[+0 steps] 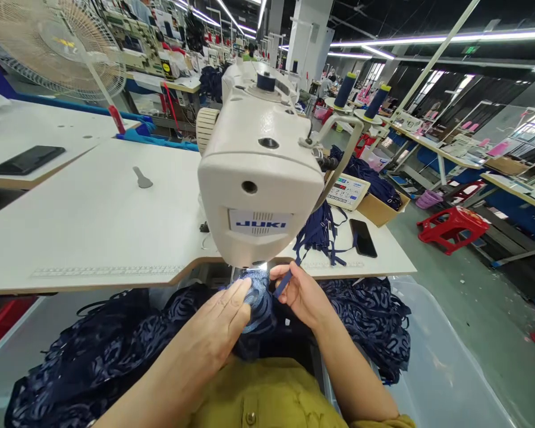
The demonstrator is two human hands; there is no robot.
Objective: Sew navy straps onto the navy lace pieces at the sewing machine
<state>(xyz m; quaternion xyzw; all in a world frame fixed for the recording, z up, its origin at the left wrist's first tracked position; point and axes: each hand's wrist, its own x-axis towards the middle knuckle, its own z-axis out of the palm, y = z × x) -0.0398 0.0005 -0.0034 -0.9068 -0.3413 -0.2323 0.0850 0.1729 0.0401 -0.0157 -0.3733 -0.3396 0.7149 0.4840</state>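
Observation:
A white sewing machine [258, 172] stands right in front of me, its lamp lit near the needle area. Under its head lies a piece of blue patterned lace fabric [259, 300]. My left hand [227, 312] grips this fabric at its left side, fingers pressed on it. My right hand [301, 291] pinches a narrow navy strap [283, 284] just right of the fabric. The needle and presser foot are mostly hidden behind the machine head and my fingers. More navy straps [316, 232] lie in a bundle on the table to the right.
Navy lace pieces [116, 351] heap up left below the table, with another heap [370, 321] in a clear plastic bin [446, 351] at right. On the white table [93, 220] are a small metal piece [141, 178], a phone [362, 238] and a control panel [348, 190]. A cardboard box [383, 208] stands behind.

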